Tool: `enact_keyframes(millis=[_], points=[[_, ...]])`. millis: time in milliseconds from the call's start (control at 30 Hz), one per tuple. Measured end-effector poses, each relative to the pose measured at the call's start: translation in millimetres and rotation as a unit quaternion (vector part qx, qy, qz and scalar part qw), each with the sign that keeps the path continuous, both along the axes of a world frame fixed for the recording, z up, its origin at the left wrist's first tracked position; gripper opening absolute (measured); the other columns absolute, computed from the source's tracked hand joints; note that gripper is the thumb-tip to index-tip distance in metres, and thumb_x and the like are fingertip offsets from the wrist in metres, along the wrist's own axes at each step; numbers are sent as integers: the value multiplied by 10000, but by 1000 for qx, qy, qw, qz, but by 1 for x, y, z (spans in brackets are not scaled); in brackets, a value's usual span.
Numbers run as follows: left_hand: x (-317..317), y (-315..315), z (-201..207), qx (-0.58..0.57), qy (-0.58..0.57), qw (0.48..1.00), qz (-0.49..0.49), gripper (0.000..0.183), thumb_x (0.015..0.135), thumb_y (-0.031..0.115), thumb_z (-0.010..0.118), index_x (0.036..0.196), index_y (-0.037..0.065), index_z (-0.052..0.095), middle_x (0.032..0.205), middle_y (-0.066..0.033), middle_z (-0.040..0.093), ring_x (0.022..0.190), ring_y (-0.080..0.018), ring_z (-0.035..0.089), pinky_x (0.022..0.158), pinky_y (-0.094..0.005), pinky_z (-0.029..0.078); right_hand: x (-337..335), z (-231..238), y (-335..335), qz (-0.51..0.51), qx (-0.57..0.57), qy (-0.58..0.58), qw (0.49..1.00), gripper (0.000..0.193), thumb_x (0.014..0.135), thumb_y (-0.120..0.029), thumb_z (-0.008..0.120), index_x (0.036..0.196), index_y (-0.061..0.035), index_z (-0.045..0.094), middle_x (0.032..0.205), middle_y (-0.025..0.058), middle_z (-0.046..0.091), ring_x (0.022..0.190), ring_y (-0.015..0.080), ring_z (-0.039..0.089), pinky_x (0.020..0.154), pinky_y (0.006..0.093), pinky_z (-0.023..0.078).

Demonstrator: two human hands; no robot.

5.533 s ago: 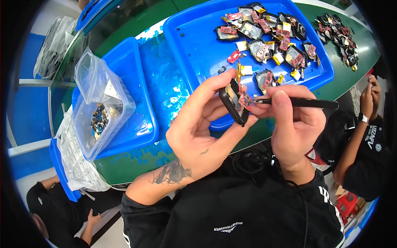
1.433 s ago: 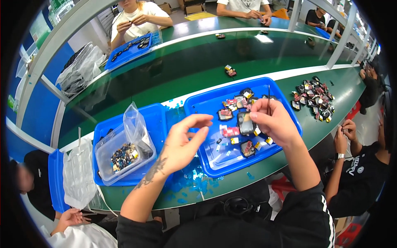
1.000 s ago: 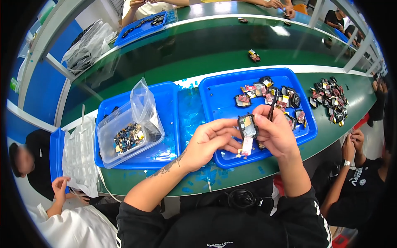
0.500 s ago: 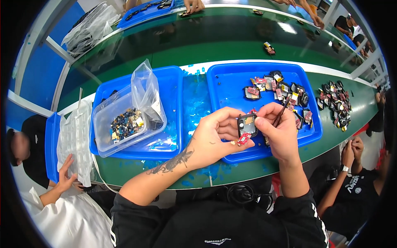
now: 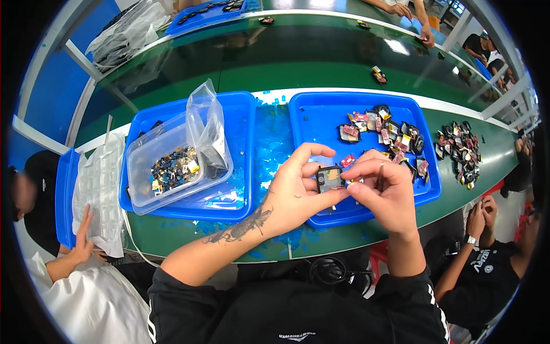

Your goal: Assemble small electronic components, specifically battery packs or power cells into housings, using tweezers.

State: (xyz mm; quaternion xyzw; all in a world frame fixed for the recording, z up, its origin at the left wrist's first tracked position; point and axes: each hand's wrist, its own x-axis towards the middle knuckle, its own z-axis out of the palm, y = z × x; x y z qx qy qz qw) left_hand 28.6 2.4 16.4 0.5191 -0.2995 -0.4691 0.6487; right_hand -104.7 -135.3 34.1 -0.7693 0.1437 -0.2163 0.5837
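One blue tray (image 5: 243,183) at left, clear tub (image 5: 137,183) of small parts (image 5: 175,167) in it. Next, left hand (image 5: 303,192): grip curled round a black casing (image 5: 329,178), held above the near left of the right-hand tray (image 5: 321,109). Right hand (image 5: 384,186): thumb and forefinger close together at casing's right edge; can't tell what's between. Opened casings (image 5: 395,140) in that tray; heap of parts (image 5: 458,152) on surface (image 5: 498,157), far right.

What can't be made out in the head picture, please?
Head view: back of the black case, turned away.
Head view: anything inside the right hand, covered by its fingers.
Head view: bits in the clear tub, individually too small.
Head view: far blue tray, cut off by upper edge.
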Motion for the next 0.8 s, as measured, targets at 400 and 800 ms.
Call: enact_keyframes(millis=[400, 800], points=[[-1, 2, -7, -57, -23, 998, -5, 227, 838, 31, 696, 1031, -1, 580, 983, -51, 630, 863, -84, 626, 703, -226, 534, 5, -7, -5, -24, 141, 36, 989, 105, 847, -98, 699, 851, 5, 678, 722, 3, 644, 641, 34, 550, 576, 188, 424], [-4, 0, -10, -50, -5, 998, 23, 191, 866, 55, 685, 1008, -73, 675, 1012, -85, 612, 811, -119, 634, 693, -235, 540, -9, 1, 0, -77, -35, 27, 996, 108, 783, 6, 704, 887, 15, 677, 854, 58, 658, 717, 86, 616, 601, 205, 479]])
